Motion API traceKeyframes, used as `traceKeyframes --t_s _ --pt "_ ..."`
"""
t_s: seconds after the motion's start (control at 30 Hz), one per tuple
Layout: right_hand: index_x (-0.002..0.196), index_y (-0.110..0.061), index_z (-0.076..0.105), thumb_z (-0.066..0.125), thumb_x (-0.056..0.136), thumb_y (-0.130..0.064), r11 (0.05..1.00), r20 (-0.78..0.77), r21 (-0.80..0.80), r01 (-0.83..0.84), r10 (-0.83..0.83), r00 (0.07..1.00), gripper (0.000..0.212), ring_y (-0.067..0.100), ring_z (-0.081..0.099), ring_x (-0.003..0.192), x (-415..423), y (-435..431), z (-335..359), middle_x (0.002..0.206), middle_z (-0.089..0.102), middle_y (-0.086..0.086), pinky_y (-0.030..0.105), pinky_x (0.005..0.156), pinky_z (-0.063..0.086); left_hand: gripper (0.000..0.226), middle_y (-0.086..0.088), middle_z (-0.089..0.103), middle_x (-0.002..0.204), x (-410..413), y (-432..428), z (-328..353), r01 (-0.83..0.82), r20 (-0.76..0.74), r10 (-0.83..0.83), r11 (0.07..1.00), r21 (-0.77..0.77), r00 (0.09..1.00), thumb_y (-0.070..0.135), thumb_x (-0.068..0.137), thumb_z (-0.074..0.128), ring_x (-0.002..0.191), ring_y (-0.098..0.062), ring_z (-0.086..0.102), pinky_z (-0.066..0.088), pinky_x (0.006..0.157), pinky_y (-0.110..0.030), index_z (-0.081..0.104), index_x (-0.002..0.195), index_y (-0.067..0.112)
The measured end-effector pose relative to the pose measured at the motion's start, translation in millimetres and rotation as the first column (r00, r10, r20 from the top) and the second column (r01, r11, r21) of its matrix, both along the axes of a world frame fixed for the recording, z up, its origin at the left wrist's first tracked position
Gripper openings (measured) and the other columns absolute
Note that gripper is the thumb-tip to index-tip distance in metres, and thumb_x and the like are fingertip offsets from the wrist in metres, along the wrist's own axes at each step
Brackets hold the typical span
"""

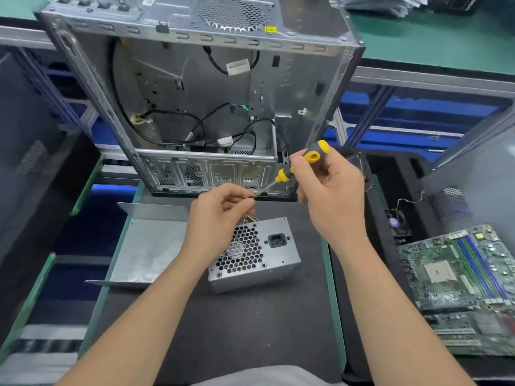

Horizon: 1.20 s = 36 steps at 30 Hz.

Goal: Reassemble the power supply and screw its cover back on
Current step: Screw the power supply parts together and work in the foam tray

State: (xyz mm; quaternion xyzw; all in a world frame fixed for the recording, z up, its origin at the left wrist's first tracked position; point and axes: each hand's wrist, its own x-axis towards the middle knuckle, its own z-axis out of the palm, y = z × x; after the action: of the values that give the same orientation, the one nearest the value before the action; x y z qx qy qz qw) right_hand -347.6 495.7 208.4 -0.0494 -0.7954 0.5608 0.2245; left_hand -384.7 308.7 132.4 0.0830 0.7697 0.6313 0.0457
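The grey power supply [267, 254] lies on the black mat, its honeycomb fan grille and power socket facing up. Its bent sheet-metal cover [147, 246] lies apart on the mat to the left. My right hand [331, 190] grips the black-and-yellow handle of a screwdriver [313, 156] above the power supply. The shaft slants down-left to my left hand [220, 213], whose fingertips pinch at the tip. Whether a screw sits there is too small to tell. Coloured wires show just under my left hand.
An open computer case [195, 93] with loose black cables stands behind the mat. A motherboard [459, 280] lies at the right, a small fan [397, 222] beside it. Grey case panels [473, 176] lean at both sides. The black mat [237, 330] extends toward me.
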Motion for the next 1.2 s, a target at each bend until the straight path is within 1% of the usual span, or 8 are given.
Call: traceKeyframes --t_s 0.1,0.23,0.37,0.47,0.67,0.8,1.03,1.2 --pt "0.09 -0.015 0.067 0.069 0.101 -0.032 1.0 -0.01 0.024 0.004 -0.004 1.0 0.02 0.01 0.067 0.066 1 -1 0 0.077 0.072 -0.007 0.028 0.065 0.054 0.023 0.009 0.077 0.082 3 2 0 0.031 -0.031 -0.033 0.997 -0.075 0.999 0.013 0.091 0.077 0.08 -0.011 0.076 0.063 0.08 -0.036 0.075 0.089 0.036" --pt "0.1 -0.008 0.066 0.067 0.104 -0.024 0.983 0.032 -0.059 -0.176 0.178 0.983 0.016 0.021 0.075 0.081 3 2 6 0.092 0.073 0.007 0.033 0.066 0.06 0.029 0.005 0.076 0.079 4 2 4 0.067 0.012 -0.066 0.997 -0.047 0.998 0.007 0.091 0.075 0.078 -0.014 0.075 0.063 0.081 -0.037 0.074 0.085 0.035" --pt "0.101 -0.006 0.065 0.07 0.102 -0.025 0.989 0.008 -0.059 -0.139 0.14 0.99 0.02 0.024 0.075 0.072 9 3 9 0.089 0.075 0.007 0.032 0.06 0.059 0.019 0.011 0.076 0.082 5 1 8 0.134 0.025 -0.132 0.988 -0.078 0.991 0.016 0.09 0.08 0.077 -0.007 0.073 0.058 0.076 -0.028 0.076 0.088 0.034" --pt "0.096 -0.006 0.061 0.075 0.099 -0.028 0.996 -0.031 -0.078 -0.053 0.05 0.998 0.026 0.025 0.074 0.062 14 -4 6 0.081 0.072 0.008 0.032 0.054 0.058 0.014 0.011 0.078 0.083 8 1 9 0.144 0.03 -0.142 0.985 -0.09 0.989 0.022 0.088 0.082 0.08 -0.009 0.074 0.058 0.078 -0.03 0.078 0.089 0.035" --pt "0.095 -0.014 0.057 0.07 0.102 -0.025 0.989 -0.061 -0.135 -0.067 0.059 0.996 0.017 0.029 0.074 0.07 18 -6 5 0.085 0.074 0.009 0.036 0.06 0.061 0.017 0.003 0.08 0.088 4 -4 14 0.11 0.087 -0.116 0.991 0.078 0.989 0.014 0.09 0.079 0.088 -0.015 0.077 0.062 0.086 -0.036 0.082 0.091 0.031" --pt "0.101 -0.001 0.059 0.066 0.104 -0.018 0.984 -0.039 -0.148 -0.104 0.099 0.994 0.019 0.027 0.076 0.077 19 -3 6 0.092 0.075 0.011 0.033 0.065 0.062 0.018 -0.002 0.081 0.094 3 -9 15 0.139 0.131 -0.166 0.972 0.189 0.977 0.013 0.091 0.077 0.094 -0.021 0.078 0.062 0.09 -0.038 0.082 0.097 0.03" --pt "0.101 0.002 0.059 0.064 0.106 -0.016 0.988 -0.031 -0.149 -0.041 0.037 0.999 0.02 0.027 0.075 0.073 19 -2 9 0.09 0.076 0.01 0.04 0.066 0.063 0.023 -0.007 0.08 0.108 0 -13 16 0.219 0.175 -0.286 0.921 0.322 0.942 0.038 0.095 0.064 0.105 -0.025 0.076 0.058 0.085 -0.023 0.08 0.11 0.03" --pt "0.103 0.006 0.058 0.064 0.106 -0.015 0.986 -0.04 -0.166 -0.029 0.023 0.999 0.022 0.028 0.075 0.074 20 -2 10 0.089 0.076 0.011 0.037 0.064 0.062 0.024 -0.007 0.078 0.113 -2 -14 15 0.229 0.195 -0.305 0.915 0.332 0.932 0.023 0.106 0.055 0.11 -0.025 0.074 0.058 0.086 -0.023 0.078 0.112 0.025"
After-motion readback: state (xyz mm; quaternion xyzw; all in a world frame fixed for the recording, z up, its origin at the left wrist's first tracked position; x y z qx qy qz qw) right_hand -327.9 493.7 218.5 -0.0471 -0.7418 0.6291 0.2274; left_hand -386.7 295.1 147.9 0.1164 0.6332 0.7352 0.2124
